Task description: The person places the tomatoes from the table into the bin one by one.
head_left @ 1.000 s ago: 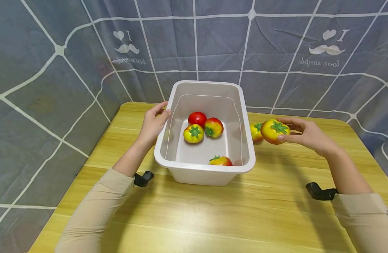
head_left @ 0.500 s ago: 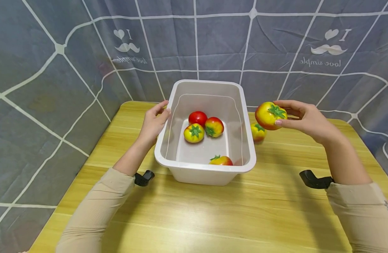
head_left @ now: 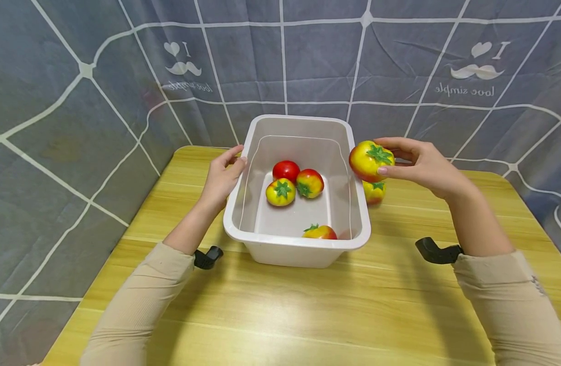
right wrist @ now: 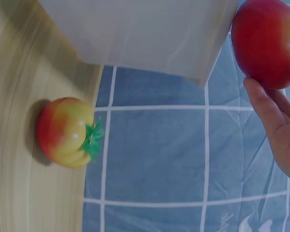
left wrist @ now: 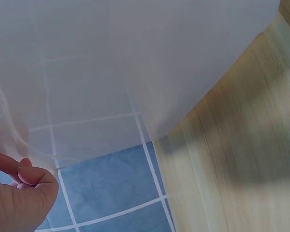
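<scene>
My right hand (head_left: 417,162) holds a yellow-and-red toy tomato (head_left: 371,160) with a green leafy top, raised at the bin's right rim. In the right wrist view the held tomato's red underside (right wrist: 266,43) shows beside the fingers. My left hand (head_left: 223,178) grips the left rim of a pale grey plastic bin (head_left: 296,241). Inside the bin lie a red tomato (head_left: 286,170), two yellow-and-red ones with green tops, and another partly hidden behind the front wall. One more tomato (right wrist: 67,133) sits on the table right of the bin, partly covered by the held one in the head view.
The bin stands on a light wooden table (head_left: 280,315). A grey-blue curtain (head_left: 317,66) with white lines hangs behind the table and along its left side. Black wrist mounts (head_left: 438,251) stick out from both sleeves.
My right hand has lifted the tomato and carried it left, from beside the table tomato to the bin's right rim. The left hand and the bin stay put.
</scene>
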### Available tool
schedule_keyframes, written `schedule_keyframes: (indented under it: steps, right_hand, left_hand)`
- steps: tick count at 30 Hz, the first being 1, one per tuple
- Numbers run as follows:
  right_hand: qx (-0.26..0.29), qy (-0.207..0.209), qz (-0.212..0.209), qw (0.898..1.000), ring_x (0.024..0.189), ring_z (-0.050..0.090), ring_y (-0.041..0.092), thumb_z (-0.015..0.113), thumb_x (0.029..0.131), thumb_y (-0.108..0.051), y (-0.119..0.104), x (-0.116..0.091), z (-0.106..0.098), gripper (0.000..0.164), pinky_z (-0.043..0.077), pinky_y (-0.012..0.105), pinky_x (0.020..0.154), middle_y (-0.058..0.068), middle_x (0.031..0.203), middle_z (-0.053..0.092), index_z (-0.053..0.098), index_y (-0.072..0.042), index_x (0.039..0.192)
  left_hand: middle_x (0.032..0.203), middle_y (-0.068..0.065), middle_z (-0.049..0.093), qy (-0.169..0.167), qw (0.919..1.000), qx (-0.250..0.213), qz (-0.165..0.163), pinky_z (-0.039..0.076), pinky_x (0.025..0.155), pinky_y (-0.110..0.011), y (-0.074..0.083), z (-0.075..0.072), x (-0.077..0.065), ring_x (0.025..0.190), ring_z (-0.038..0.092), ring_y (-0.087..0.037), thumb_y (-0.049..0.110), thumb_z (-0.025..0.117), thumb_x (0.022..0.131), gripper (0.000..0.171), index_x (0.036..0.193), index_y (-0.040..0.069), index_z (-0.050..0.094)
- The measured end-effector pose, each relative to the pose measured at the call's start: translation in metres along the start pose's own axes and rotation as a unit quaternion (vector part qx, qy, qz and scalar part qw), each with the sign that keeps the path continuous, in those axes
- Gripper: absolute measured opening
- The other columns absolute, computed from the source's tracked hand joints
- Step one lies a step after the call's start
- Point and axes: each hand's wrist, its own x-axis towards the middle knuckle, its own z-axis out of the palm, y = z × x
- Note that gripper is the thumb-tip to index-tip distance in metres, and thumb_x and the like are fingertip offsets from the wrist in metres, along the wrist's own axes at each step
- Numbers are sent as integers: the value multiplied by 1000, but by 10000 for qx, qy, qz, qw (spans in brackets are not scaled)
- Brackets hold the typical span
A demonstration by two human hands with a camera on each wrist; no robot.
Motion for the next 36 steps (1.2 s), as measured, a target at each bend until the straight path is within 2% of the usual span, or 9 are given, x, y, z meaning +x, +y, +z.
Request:
schedule_keyframes:
  steps: [7,14,19,26,36]
  right_hand:
    - [55,-16,-74,10000,106,54,10,67,85,-11,-6,9,8,53,49,17,80,1,124,55,48,-6,135]
    - [236,-20,-173,9996,107,54,13,65,87,-12,-3,17,16,51,47,17,84,2,123,56,48,-5,135]
    - [513,-81,-238,9984,107,55,13,63,88,-11,0,21,20,50,47,18,85,3,123,56,47,-4,135]
    - [773,-136,-273,9965,106,55,15,62,88,-12,0,28,27,49,48,19,85,5,123,56,47,-3,134]
    - [656,-224,-245,9973,107,55,15,62,89,-16,6,31,33,50,47,19,86,8,128,53,47,-5,136]
  left_hand:
    - [109,-15,49,34,10000,79,-43,52,80,-27,1,0,0,93,52,-22,19,50,96,45,139,6,44]
    - [106,-14,48,56,9999,91,-14,51,76,-22,-1,1,0,91,51,-22,18,50,96,44,138,6,44]
    - [101,-11,47,42,10000,75,6,50,72,-19,-2,1,0,89,50,-21,18,50,96,44,138,6,45]
    - [99,-9,47,61,10000,52,53,50,74,-21,0,0,-1,88,51,-21,17,50,96,44,138,6,44]
    - [101,-10,47,49,10000,59,5,51,74,-21,-1,0,-1,89,51,-21,18,50,96,45,139,7,44]
